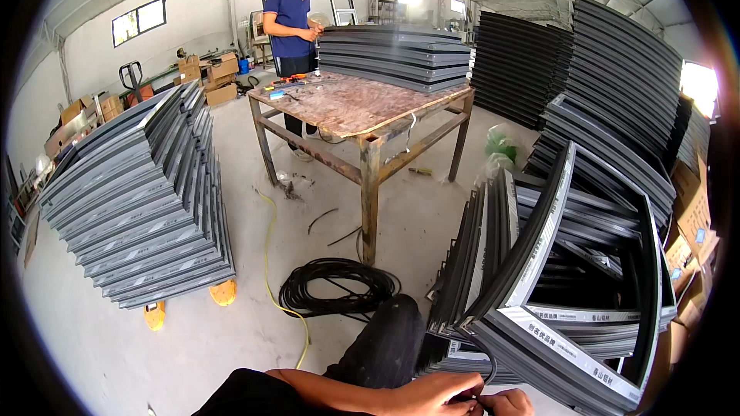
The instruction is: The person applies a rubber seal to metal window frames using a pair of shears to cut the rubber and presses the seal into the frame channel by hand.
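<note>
At the lower edge my left hand is closed, its thumb and fingers pinching a thin black rubber strip. My right hand is closed beside it on the same strip, fingertips almost touching the left ones. The strip curves up from between the hands toward the grey metal frames just beyond them. Those rectangular frames lean and lie in a pile, some wrapped with pale printed tape. The lower part of both hands is cut off by the picture's edge.
A coil of black strip and a yellow cord lie on the floor. Stacked frames stand at left on yellow feet. A person works at a rusty table carrying more frames. Tall frame stacks rise at right.
</note>
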{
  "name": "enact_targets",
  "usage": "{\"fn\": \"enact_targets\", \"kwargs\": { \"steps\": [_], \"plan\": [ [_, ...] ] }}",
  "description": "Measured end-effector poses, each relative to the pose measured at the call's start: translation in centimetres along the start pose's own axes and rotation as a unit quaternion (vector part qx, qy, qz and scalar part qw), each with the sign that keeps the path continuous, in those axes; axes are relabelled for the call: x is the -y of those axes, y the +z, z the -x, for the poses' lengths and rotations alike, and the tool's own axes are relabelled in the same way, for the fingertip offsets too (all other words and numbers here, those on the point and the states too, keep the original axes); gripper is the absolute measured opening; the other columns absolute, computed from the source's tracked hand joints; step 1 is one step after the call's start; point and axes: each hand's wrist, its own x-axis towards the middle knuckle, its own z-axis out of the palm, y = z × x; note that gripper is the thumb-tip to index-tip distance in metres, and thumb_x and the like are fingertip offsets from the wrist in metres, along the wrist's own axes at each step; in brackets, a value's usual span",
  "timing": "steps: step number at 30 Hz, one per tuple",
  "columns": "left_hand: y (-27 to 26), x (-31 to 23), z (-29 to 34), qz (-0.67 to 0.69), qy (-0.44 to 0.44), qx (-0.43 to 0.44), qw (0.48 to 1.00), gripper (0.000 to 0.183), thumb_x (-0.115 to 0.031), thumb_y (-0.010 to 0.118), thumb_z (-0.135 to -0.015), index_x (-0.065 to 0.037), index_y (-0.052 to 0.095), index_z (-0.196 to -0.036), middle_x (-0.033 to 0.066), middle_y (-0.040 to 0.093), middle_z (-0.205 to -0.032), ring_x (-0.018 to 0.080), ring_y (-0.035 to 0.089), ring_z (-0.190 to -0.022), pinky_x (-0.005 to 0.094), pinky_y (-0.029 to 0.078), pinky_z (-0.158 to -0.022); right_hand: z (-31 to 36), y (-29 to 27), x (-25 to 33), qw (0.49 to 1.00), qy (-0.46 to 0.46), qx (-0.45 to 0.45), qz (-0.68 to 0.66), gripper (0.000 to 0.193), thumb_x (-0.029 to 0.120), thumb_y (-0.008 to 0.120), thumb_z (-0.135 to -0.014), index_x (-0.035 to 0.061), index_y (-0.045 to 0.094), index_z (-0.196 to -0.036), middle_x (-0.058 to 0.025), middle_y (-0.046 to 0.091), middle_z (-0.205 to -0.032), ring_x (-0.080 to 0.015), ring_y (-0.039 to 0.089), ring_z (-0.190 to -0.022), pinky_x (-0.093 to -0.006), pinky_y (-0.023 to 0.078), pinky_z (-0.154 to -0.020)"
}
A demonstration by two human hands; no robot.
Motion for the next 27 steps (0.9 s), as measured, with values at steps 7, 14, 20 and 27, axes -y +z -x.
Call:
{"fn": "enact_targets", "kwargs": {
  "steps": [7, 14, 20, 27],
  "plan": [
    [0.5, 2.3, 0.0, -0.16, 0.074, -0.107, 0.979, 0.025, -0.019, 0.065, -0.079, -0.002, 0.054, -0.093, 0.0151, 0.06, -0.08, 0.0355, 0.061, -0.075, 0.0443, 0.049, -0.065, -1.2, 1.5, -0.1, 0.999, 0.011, -0.007, 0.042, 0.014, 0.008, 0.07, -0.072, 0.0062, 0.067, -0.086, -0.0116, 0.061, -0.081, -0.0325, 0.058, -0.073, -0.0422, 0.049, -0.065],
    [-0.1, 2.6, -1.1, -0.139, 0.015, -0.026, 0.99, 0.021, -0.02, 0.066, -0.076, -0.003, 0.059, -0.085, 0.0158, 0.061, -0.078, 0.0353, 0.062, -0.074, 0.044, 0.049, -0.064, -2.2, 0.9, -1.8, 0.999, -0.009, 0.031, -0.031, 0.014, 0.006, 0.072, -0.07, 0.0053, 0.068, -0.084, -0.0113, 0.062, -0.078, -0.0294, 0.06, -0.067, -0.0379, 0.05, -0.06],
    [1.4, 3.6, -2.1, -0.105, 0.028, 0.001, 0.994, 0.017, -0.021, 0.068, -0.073, -0.006, 0.062, -0.079, 0.0143, 0.062, -0.069, 0.0349, 0.062, -0.064, 0.0446, 0.048, -0.057, -1.6, -0.2, -3.9, 0.988, 0.067, 0.098, -0.094, 0.015, 0.004, 0.072, -0.068, 0.0022, 0.068, -0.082, -0.0134, 0.062, -0.074, -0.0285, 0.061, -0.064, -0.0366, 0.049, -0.058],
    [3.4, 4.6, -3.2, -0.144, 0.011, -0.026, 0.989, 0.018, -0.021, 0.068, -0.069, -0.007, 0.062, -0.078, 0.0141, 0.061, -0.069, 0.0348, 0.062, -0.065, 0.0449, 0.049, -0.058, -0.6, 0.6, -5.5, 0.997, 0.048, 0.062, -0.024, 0.015, 0.006, 0.072, -0.07, 0.0035, 0.066, -0.084, -0.0129, 0.062, -0.077, -0.0288, 0.061, -0.069, -0.0381, 0.05, -0.064]
  ]
}}
